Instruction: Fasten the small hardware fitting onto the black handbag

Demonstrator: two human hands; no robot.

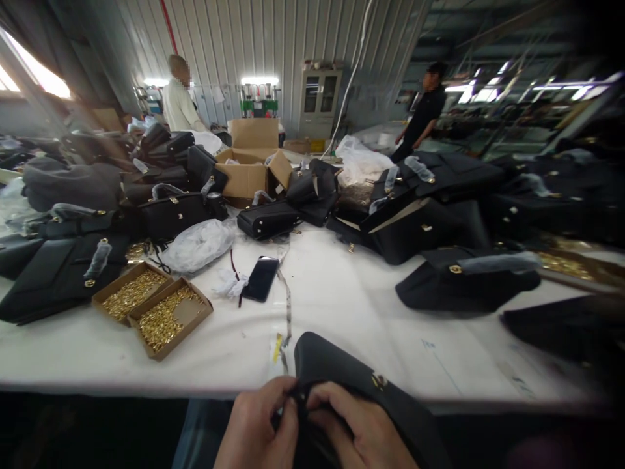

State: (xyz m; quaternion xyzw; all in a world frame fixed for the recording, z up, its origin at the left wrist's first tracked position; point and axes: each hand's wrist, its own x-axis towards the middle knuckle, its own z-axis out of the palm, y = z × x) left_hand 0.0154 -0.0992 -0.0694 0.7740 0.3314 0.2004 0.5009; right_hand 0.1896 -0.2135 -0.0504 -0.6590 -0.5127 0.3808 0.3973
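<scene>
A black leather handbag (342, 368) with a small gold clasp lies over the near edge of the white table (351, 306), partly on my lap. My left hand (256, 426) pinches its dark edge from the left. My right hand (359, 426) grips the same edge from the right, fingers curled over it. The two hands nearly touch at the bag's rim. The bag's lower part is hidden below the frame.
Two open cardboard trays of small gold fittings (153, 309) sit at the left. A black phone (261, 278) and a crumpled plastic bag (198, 244) lie mid-table. Several black handbags (430, 228) pile around. Cardboard boxes (249, 169) stand behind. Two people (178, 98) stand far back.
</scene>
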